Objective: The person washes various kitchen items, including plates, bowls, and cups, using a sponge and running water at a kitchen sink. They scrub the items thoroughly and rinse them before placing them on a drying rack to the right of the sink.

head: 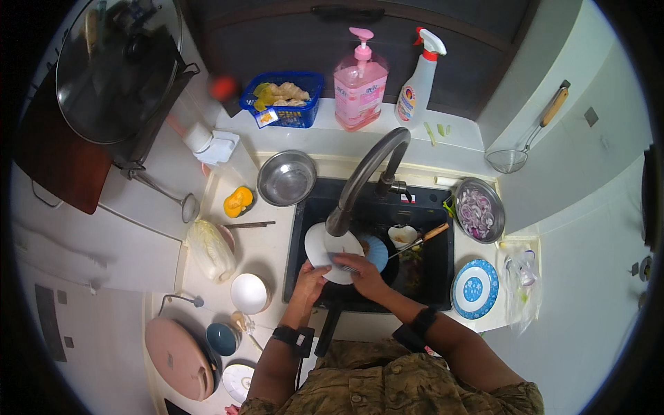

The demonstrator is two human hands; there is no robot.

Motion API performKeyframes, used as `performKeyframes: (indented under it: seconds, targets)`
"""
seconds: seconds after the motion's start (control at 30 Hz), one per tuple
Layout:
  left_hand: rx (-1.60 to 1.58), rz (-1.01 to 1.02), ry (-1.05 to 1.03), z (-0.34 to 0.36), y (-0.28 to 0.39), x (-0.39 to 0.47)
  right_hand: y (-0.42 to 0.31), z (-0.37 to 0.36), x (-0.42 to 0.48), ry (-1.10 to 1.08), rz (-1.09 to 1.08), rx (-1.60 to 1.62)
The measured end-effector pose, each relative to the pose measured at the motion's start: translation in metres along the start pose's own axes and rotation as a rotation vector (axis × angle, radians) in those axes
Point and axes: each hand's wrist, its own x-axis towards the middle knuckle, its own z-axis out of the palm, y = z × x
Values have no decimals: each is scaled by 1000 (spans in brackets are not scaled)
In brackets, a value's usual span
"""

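My left hand (311,280) grips the lower left rim of a white plate (320,244) held above the dark sink (443,290). In my right hand (367,275) is a grey scrubbing pad (340,258), pressed against the plate's face and partly hidden by the fingers. The spout of a metal faucet (363,176) hangs right over the plate. Behind my right hand lie a light blue scalloped dish (378,253) and a white bowl (402,236) with brown residue. A wooden-handled utensil (434,231) leans there too. A black pan handle (329,329) juts over the sink's front edge.
Left of the sink are a steel bowl (287,178), a napa cabbage (210,251) and a white bowl (249,294). To the right stand sliced onions in a metal bowl (497,215) and a blue-patterned plate (459,288). A pink pump bottle (359,93) stands on the ledge.
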Motion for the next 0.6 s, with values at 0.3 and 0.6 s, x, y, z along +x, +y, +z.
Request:
performKeyframes:
  seconds: [0.3, 0.6]
  targets:
    - [-14, -116, -44, 46, 1, -17, 36, -18, 66, -86, 77, -623]
    - [-99, -104, -104, 17, 4, -32, 92, -38, 42, -109, 507, -131]
